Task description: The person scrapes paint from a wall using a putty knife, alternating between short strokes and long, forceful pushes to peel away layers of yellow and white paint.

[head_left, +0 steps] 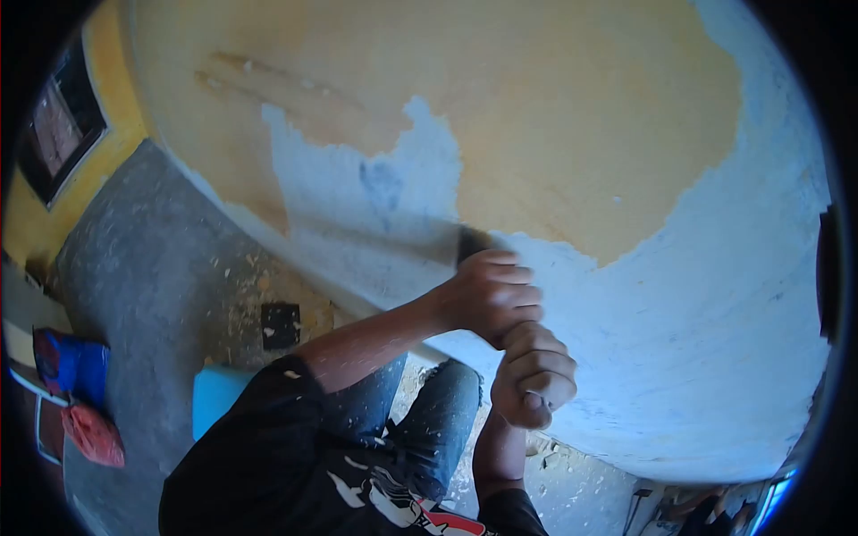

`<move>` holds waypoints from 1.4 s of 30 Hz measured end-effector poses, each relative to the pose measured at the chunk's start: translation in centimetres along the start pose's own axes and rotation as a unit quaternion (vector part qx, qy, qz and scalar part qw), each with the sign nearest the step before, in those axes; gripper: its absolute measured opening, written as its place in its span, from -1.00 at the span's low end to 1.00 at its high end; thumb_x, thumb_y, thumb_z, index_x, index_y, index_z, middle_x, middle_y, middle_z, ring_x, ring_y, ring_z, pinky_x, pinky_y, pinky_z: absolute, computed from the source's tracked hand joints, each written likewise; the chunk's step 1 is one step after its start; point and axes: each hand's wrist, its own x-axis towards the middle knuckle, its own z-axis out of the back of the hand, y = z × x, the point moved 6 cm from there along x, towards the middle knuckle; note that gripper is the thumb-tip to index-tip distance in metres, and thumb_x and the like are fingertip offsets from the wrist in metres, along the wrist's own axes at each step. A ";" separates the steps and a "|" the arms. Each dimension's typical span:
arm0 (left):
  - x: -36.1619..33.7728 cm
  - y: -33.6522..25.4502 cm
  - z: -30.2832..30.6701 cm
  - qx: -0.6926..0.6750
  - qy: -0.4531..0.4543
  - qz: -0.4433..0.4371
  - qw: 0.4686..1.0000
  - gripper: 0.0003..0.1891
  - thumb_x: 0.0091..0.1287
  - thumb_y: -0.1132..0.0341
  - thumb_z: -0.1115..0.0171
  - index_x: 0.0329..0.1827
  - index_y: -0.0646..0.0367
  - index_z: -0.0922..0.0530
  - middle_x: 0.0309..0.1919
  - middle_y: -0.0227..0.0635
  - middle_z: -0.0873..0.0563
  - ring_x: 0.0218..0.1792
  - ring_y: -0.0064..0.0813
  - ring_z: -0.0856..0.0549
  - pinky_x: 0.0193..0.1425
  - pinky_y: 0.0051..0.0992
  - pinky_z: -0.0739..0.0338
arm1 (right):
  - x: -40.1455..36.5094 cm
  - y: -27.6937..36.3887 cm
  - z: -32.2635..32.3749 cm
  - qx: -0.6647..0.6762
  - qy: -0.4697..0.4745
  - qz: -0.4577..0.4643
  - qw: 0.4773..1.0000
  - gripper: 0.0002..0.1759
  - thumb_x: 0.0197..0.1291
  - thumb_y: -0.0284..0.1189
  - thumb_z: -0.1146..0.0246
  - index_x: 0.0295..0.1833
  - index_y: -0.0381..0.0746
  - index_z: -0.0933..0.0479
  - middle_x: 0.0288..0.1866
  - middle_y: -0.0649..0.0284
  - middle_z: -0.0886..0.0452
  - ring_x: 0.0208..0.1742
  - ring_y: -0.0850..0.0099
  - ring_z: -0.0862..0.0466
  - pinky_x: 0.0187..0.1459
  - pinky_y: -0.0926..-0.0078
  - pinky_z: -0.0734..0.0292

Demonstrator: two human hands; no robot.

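Observation:
My left hand [494, 299] is closed around the handle of a scraper, just behind its dark, motion-blurred blade [470, 243]. Right below it, my right hand [536, 380] is closed too, wrapped around the lower end of the same handle. The fists touch, and the handle is hidden inside them. The blade is at the wall [661, 357], near the ragged edge of the yellow paint [581, 161]; whether it touches cannot be made out. White surface shows where the paint is off.
Paint flakes [255, 277] litter the grey floor [152, 232] around a dark square piece [281, 326]. A light blue container [217, 400] is beside my left arm. Farther left are a blue bag [85, 366] and a red plastic bag [94, 435]. Another person [706, 514] is at the lower right.

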 end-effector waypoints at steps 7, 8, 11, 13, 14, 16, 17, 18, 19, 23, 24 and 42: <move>0.9 -1.9 0.6 -0.063 0.024 -0.024 0.997 -0.74 -0.19 0.20 -0.24 -0.71 -0.04 -0.27 -0.67 -0.54 -0.25 -0.59 -0.52 -0.39 -0.46 -0.46 -0.24 | 0.1 3.1 -1.6 -0.082 -0.032 0.032 0.996 -0.53 0.10 -0.27 -0.15 -0.72 -0.14 -0.09 -0.83 0.34 -0.23 -0.80 0.44 -0.25 -0.64 0.46 -0.28; 0.5 -1.9 0.3 -0.060 0.026 -0.021 0.998 -0.74 -0.18 0.21 -0.24 -0.71 -0.04 -0.27 -0.66 -0.54 -0.26 -0.59 -0.52 -0.39 -0.46 -0.45 -0.25 | -0.1 3.1 -1.2 -0.090 -0.032 0.027 0.995 -0.53 0.10 -0.27 -0.15 -0.72 -0.14 -0.09 -0.83 0.34 -0.23 -0.80 0.44 -0.25 -0.64 0.46 -0.28; 0.3 -1.8 0.3 -0.073 0.045 -0.014 0.996 -0.73 -0.16 0.20 -0.25 -0.70 -0.05 -0.28 -0.66 -0.54 -0.26 -0.58 -0.52 -0.40 -0.45 -0.44 -0.27 | -0.3 3.4 -1.1 -0.027 -0.004 -0.009 1.000 -0.55 0.08 -0.28 -0.14 -0.72 -0.14 -0.11 -0.83 0.36 -0.21 -0.80 0.44 -0.25 -0.63 0.45 -0.29; 0.6 -1.4 0.2 -0.069 0.049 -0.010 0.996 -0.73 -0.15 0.19 -0.26 -0.70 -0.06 -0.29 -0.66 -0.53 -0.26 -0.58 -0.51 -0.40 -0.45 -0.44 -0.26 | 0.3 3.4 -0.9 -0.053 -0.025 -0.004 0.998 -0.54 0.09 -0.29 -0.15 -0.72 -0.15 -0.11 -0.83 0.38 -0.20 -0.80 0.44 -0.24 -0.64 0.46 -0.28; -0.3 -1.0 -0.4 -0.057 0.043 -0.012 0.997 -0.74 -0.15 0.20 -0.26 -0.70 -0.06 -0.28 -0.66 -0.53 -0.26 -0.58 -0.50 -0.40 -0.45 -0.44 -0.26 | -0.4 2.8 -1.0 -0.079 -0.012 0.012 0.997 -0.56 0.08 -0.30 -0.16 -0.71 -0.14 -0.12 -0.82 0.37 -0.20 -0.80 0.43 -0.24 -0.63 0.46 -0.28; 0.1 -0.7 -0.4 -0.056 0.021 -0.021 0.998 -0.75 -0.23 0.20 -0.22 -0.70 -0.06 -0.26 -0.66 -0.54 -0.23 -0.60 -0.53 -0.37 -0.50 -0.46 -0.20 | -0.2 2.1 -1.1 -0.057 -0.003 0.015 0.998 -0.56 0.12 -0.29 -0.15 -0.70 -0.14 -0.13 -0.82 0.36 -0.21 -0.79 0.43 -0.25 -0.63 0.45 -0.29; 0.1 -1.0 -0.3 -0.063 0.004 -0.025 0.998 -0.75 -0.31 0.20 -0.18 -0.70 -0.07 -0.23 -0.65 -0.54 -0.20 -0.61 -0.56 -0.35 -0.54 -0.48 -0.15 | -0.2 2.5 -0.7 -0.030 -0.009 -0.015 0.999 -0.54 0.16 -0.27 -0.14 -0.69 -0.13 -0.13 -0.82 0.36 -0.21 -0.79 0.43 -0.26 -0.63 0.44 -0.29; 0.4 -1.1 -0.2 -0.057 0.012 -0.009 0.998 -0.74 -0.25 0.20 -0.20 -0.70 -0.08 -0.23 -0.65 -0.56 -0.21 -0.60 -0.57 -0.36 -0.53 -0.48 -0.16 | -0.4 3.4 -0.4 -0.036 -0.014 -0.021 0.999 -0.54 0.16 -0.27 -0.14 -0.69 -0.13 -0.13 -0.82 0.36 -0.21 -0.79 0.43 -0.26 -0.63 0.44 -0.29; 0.2 -1.5 -0.5 -0.059 0.012 -0.010 0.998 -0.74 -0.25 0.20 -0.20 -0.70 -0.08 -0.23 -0.65 -0.56 -0.21 -0.60 -0.57 -0.36 -0.53 -0.48 -0.16 | -0.4 3.8 -0.4 -0.054 -0.002 -0.024 0.998 -0.51 0.21 -0.25 -0.14 -0.70 -0.13 -0.13 -0.81 0.34 -0.22 -0.77 0.43 -0.26 -0.63 0.44 -0.27; -1.8 1.4 -0.1 0.011 0.018 0.012 1.000 -0.73 -0.15 0.18 -0.24 -0.71 -0.11 -0.26 -0.67 -0.57 -0.26 -0.62 -0.56 -0.38 -0.52 -0.46 -0.22 | -1.8 -1.3 0.4 -0.042 -0.023 -0.036 0.998 -0.46 0.30 -0.22 -0.11 -0.68 -0.17 -0.12 -0.75 0.28 -0.26 -0.72 0.40 -0.25 -0.61 0.38 -0.22; -2.0 0.9 0.4 0.007 0.040 0.021 0.999 -0.74 -0.16 0.18 -0.24 -0.71 -0.12 -0.27 -0.67 -0.56 -0.27 -0.62 -0.56 -0.39 -0.52 -0.46 -0.22 | -1.4 -1.1 0.4 0.016 -0.003 -0.047 0.999 -0.48 0.30 -0.24 -0.11 -0.67 -0.18 -0.13 -0.75 0.31 -0.23 -0.71 0.37 -0.23 -0.59 0.36 -0.23; -3.7 -4.7 8.7 0.009 0.375 -0.044 0.926 -0.88 0.14 0.22 -0.38 -0.29 -0.05 -0.74 -0.17 -0.32 -0.68 0.16 -0.39 -0.61 0.46 -0.11 -0.31 | -16.2 1.7 -2.3 -0.058 0.037 -0.671 0.739 -0.57 0.53 -0.29 -0.13 0.30 -0.36 -0.40 -0.41 0.33 -0.53 -0.40 0.64 -0.48 -0.34 0.61 -0.44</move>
